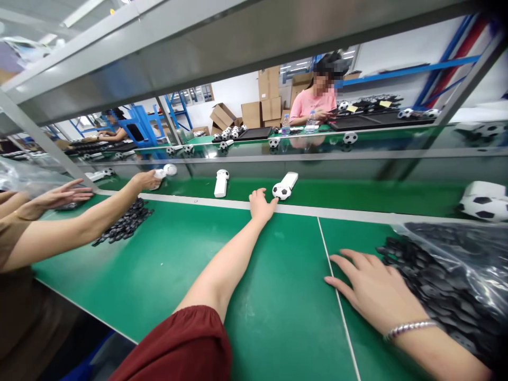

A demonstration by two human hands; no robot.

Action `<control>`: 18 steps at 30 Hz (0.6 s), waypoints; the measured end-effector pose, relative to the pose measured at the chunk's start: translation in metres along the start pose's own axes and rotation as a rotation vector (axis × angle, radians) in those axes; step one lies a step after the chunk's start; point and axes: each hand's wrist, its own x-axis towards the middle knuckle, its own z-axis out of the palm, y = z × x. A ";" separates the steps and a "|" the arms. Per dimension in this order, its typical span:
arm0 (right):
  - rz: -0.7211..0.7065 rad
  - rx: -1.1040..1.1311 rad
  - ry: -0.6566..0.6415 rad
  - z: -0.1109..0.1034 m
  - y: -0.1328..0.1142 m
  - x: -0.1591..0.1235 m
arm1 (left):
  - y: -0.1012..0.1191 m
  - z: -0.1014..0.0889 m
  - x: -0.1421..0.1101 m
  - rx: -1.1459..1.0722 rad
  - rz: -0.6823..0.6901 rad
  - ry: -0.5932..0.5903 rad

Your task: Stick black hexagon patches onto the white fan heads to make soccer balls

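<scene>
Head view: the right hand lies flat on the green workbench mat, fingers spread open, just beside a plastic bag of black parts. The left hand reaches forward, its fingertips touching a football-patterned white unit without gripping. Farther left, a co-worker's hand grips a matching unit.

White plastic handle joined to a black-and-white soccer-ball head, lying flat; small black plastic parts heaped loose in clear plastic bag.

No readable text or labels, yellow tags too small to read
</scene>
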 end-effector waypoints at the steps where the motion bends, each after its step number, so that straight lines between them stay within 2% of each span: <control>1: 0.026 -0.039 0.022 0.001 0.006 0.000 | -0.001 -0.001 0.000 -0.005 -0.020 0.023; 5: 0.185 -0.103 -0.004 0.004 0.028 0.000 | -0.002 -0.003 -0.001 -0.020 -0.059 0.057; 8: 0.230 -0.114 -0.074 0.006 0.030 -0.001 | -0.002 -0.004 -0.003 -0.019 -0.060 0.024; 10: 0.180 -0.114 -0.071 0.008 0.024 -0.002 | -0.002 -0.006 -0.005 -0.012 -0.049 -0.024; 15: -0.057 -0.017 -0.027 0.014 0.012 0.000 | -0.004 -0.011 -0.011 0.004 0.000 -0.147; 18: -0.067 0.022 -0.024 0.010 0.013 0.000 | -0.003 -0.012 -0.013 0.018 0.015 -0.182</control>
